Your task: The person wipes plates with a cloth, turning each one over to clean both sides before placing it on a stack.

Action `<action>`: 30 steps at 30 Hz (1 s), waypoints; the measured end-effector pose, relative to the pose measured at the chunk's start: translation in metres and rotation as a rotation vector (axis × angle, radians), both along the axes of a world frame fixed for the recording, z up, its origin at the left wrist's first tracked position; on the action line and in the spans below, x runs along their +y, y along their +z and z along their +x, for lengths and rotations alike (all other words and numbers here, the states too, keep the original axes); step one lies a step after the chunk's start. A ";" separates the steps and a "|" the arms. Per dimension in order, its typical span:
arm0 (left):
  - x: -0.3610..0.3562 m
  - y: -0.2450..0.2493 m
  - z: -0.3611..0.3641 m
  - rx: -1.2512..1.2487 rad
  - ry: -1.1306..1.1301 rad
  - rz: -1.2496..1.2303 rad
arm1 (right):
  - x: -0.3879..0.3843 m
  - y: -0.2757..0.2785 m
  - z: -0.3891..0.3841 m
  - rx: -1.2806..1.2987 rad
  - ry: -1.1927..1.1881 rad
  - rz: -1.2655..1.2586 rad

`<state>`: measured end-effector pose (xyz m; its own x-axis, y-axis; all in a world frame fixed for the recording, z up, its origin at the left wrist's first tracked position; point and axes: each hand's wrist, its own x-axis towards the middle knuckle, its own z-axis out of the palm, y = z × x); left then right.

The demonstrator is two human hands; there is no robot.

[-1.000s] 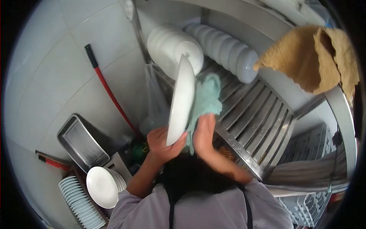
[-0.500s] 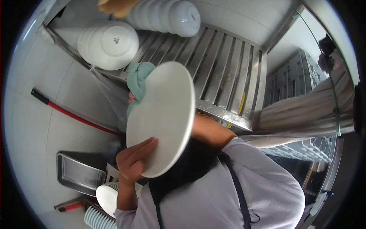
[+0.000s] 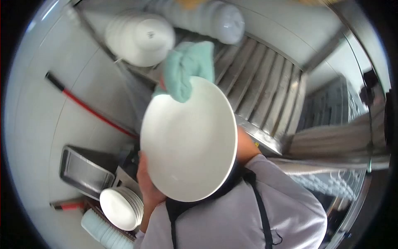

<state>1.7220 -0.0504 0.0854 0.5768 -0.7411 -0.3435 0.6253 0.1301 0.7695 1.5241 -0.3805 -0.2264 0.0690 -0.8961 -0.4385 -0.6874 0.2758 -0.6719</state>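
Observation:
A large white plate [image 3: 188, 141] is held up before my chest, its broad face turned toward me. My left hand [image 3: 148, 180] grips its lower left edge, fingers mostly out of sight behind it. From the right, my right forearm [image 3: 247, 145] passes behind the plate. At the plate's far rim, my right hand [image 3: 162, 84] is closed on a green cloth [image 3: 182, 68] folded over that rim. Only a bit of a finger shows beside the cloth; the rest of this hand is hidden.
A slatted metal shelf [image 3: 265, 83] carries stacked white dishes [image 3: 143, 39] and bowls [image 3: 228, 25]. At lower left are a metal tray [image 3: 85, 172], stacked white plates [image 3: 118, 209] and a row of pale dishes [image 3: 101, 230]. A red-handled pole [image 3: 97, 114] leans on the tiled wall.
The plate has turned to show more of its face. The cloth now laps over the near side of its far rim. My left fingers have moved off the face to the edge.

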 end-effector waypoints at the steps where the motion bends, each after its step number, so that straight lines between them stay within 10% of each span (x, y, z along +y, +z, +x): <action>1: 0.002 0.003 0.003 -0.293 -0.043 0.132 | -0.020 0.010 0.017 0.009 0.049 -0.081; 5: 0.028 0.005 0.026 -1.056 -0.063 0.341 | -0.084 0.101 0.111 -0.049 0.243 -0.444; 9: 0.024 -0.036 0.033 -0.397 0.337 0.142 | -0.056 0.208 0.200 -0.194 0.520 -0.826; 16: 0.023 -0.054 0.064 -0.147 0.559 -0.135 | 0.208 0.293 0.215 -0.419 1.525 -1.029; 24: 0.059 -0.054 0.066 -0.167 0.681 -0.037 | 0.167 0.297 0.285 -0.425 1.175 -1.240; 30: 0.082 -0.063 0.063 -0.264 0.843 -0.100 | 0.258 0.314 0.258 -0.541 1.851 -0.660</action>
